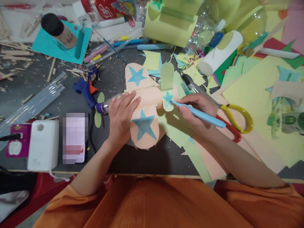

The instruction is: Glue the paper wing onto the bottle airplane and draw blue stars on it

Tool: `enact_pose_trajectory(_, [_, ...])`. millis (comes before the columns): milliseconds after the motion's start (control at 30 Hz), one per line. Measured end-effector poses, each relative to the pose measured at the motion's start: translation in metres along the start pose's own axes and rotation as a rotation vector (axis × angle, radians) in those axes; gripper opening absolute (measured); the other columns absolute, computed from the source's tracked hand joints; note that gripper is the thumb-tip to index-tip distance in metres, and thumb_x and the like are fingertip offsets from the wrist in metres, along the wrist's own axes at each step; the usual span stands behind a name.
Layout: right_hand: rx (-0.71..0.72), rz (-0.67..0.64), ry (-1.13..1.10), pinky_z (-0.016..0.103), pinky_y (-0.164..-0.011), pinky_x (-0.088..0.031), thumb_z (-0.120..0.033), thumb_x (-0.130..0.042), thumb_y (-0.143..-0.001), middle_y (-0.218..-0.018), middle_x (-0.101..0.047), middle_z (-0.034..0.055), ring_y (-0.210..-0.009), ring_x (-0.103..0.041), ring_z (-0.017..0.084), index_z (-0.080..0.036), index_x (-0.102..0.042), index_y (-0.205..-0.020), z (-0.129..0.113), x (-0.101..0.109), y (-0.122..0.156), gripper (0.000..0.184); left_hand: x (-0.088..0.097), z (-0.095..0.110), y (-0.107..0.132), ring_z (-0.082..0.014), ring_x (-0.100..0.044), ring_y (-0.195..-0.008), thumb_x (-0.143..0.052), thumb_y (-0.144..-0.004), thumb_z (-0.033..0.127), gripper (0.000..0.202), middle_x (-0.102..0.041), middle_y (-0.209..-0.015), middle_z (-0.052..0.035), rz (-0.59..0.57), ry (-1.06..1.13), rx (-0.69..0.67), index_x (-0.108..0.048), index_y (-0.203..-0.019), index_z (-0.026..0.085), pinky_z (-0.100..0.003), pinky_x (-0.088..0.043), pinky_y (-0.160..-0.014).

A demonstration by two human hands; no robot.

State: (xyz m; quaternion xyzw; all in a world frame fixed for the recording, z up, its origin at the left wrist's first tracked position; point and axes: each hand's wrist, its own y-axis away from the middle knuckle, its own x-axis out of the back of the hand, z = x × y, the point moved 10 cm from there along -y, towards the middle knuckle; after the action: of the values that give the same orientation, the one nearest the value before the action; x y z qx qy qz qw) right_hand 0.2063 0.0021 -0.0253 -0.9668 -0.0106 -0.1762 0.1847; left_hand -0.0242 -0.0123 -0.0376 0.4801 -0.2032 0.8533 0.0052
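Note:
A toy airplane [147, 96], made from a plastic bottle wrapped in peach paper, lies in the middle of the table. Blue stars mark both wings and a small pale tail piece [166, 106]; a green paper fin [167, 76] stands at the tail. At the purple-capped end is a green paper propeller [98, 119]. My left hand [123, 110] is closed over the bottle body, fingers across the peach paper, thumb hidden. In my right hand [198, 109] a light blue marker [201, 114] is pinched, its tip touching the star on the tail piece.
Yellow-and-red-handled scissors [237, 118] lie right, among paper sheets [256, 95]. A blue glue gun [84, 91], glue sticks [38, 110], a phone [74, 137] and a white power bank [43, 145] are left. Plastic bottles [204, 28] and a paper roll [220, 52] stand behind.

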Motion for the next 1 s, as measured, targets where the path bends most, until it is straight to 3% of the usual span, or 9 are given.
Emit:
enact_pose_trajectory(200, [0.052,0.004,-0.012,0.030,-0.060,-0.058,-0.029,-0.070,-0.093,-0.080,-0.075,0.0001,-0.064,-0.068,0.015,-0.026,-0.070,-0.088,-0.010,-0.003,-0.002,0.005,-0.001,-0.002,0.000,-0.0220,-0.060,-0.143,-0.038,-0.107,0.037,0.041,-0.066,-0.151,0.0015,-0.024,0.007,0.012,-0.063,-0.140,0.041,-0.046,-0.034,-0.131])
enact_pose_trajectory(300, [0.080,-0.063,0.004,0.029,-0.058,-0.057,-0.023,-0.070,-0.092,-0.077,-0.074,-0.0012,-0.062,-0.067,0.014,-0.026,-0.070,-0.087,-0.018,-0.009,-0.004,0.006,0.000,0.000,0.000,-0.0215,-0.062,-0.141,-0.038,-0.108,0.038,0.040,-0.068,-0.148,0.0010,-0.002,-0.012,-0.001,-0.064,-0.138,0.040,-0.045,-0.037,-0.129])
enact_pose_trajectory(433, [0.053,-0.081,0.036,0.031,-0.060,-0.058,-0.025,-0.069,-0.092,-0.078,-0.075,-0.0008,-0.063,-0.067,0.015,-0.028,-0.070,-0.086,-0.018,-0.009,-0.004,0.007,0.000,0.000,-0.001,-0.0218,-0.061,-0.141,-0.038,-0.107,0.039,0.040,-0.069,-0.147,0.0004,-0.010,-0.033,0.008,-0.064,-0.138,0.039,-0.046,-0.041,-0.126])
enact_pose_trajectory(633, [0.098,-0.110,0.034,0.031,-0.057,-0.058,-0.022,-0.069,-0.091,-0.075,-0.074,-0.0013,-0.061,-0.067,0.016,-0.030,-0.069,-0.087,-0.019,-0.012,-0.003,0.009,0.000,0.000,0.000,-0.0213,-0.061,-0.142,-0.038,-0.107,0.036,0.041,-0.068,-0.149,0.0005,-0.002,-0.012,-0.001,-0.061,-0.140,0.041,-0.045,-0.037,-0.129])
enact_pose_trajectory(800, [0.047,-0.038,0.012,0.034,-0.062,-0.060,-0.025,-0.070,-0.093,-0.081,-0.075,0.0006,-0.067,-0.069,0.018,-0.029,-0.069,-0.087,-0.016,-0.005,-0.003,0.006,-0.001,0.000,0.000,-0.0221,-0.061,-0.142,-0.040,-0.106,0.036,0.042,-0.068,-0.148,-0.0001,0.007,-0.026,-0.009,-0.060,-0.143,0.040,-0.046,-0.037,-0.130])
enact_pose_trajectory(933, [0.053,-0.112,0.014,0.032,-0.061,-0.059,-0.022,-0.070,-0.092,-0.078,-0.074,0.0000,-0.065,-0.068,0.017,-0.028,-0.070,-0.088,-0.017,-0.013,-0.002,0.007,0.001,0.001,0.000,-0.0214,-0.062,-0.141,-0.039,-0.107,0.038,0.040,-0.069,-0.147,-0.0005,0.012,-0.039,-0.015,-0.062,-0.140,0.039,-0.045,-0.039,-0.128])
enact_pose_trajectory(1000, [0.060,-0.062,0.009,0.032,-0.063,-0.059,-0.024,-0.070,-0.093,-0.082,-0.075,0.0005,-0.068,-0.070,0.017,-0.027,-0.070,-0.088,-0.017,-0.008,-0.003,0.006,0.001,0.002,0.000,-0.0218,-0.061,-0.141,-0.039,-0.107,0.038,0.040,-0.068,-0.148,-0.0003,0.004,-0.026,-0.016,-0.062,-0.139,0.039,-0.046,-0.038,-0.128])
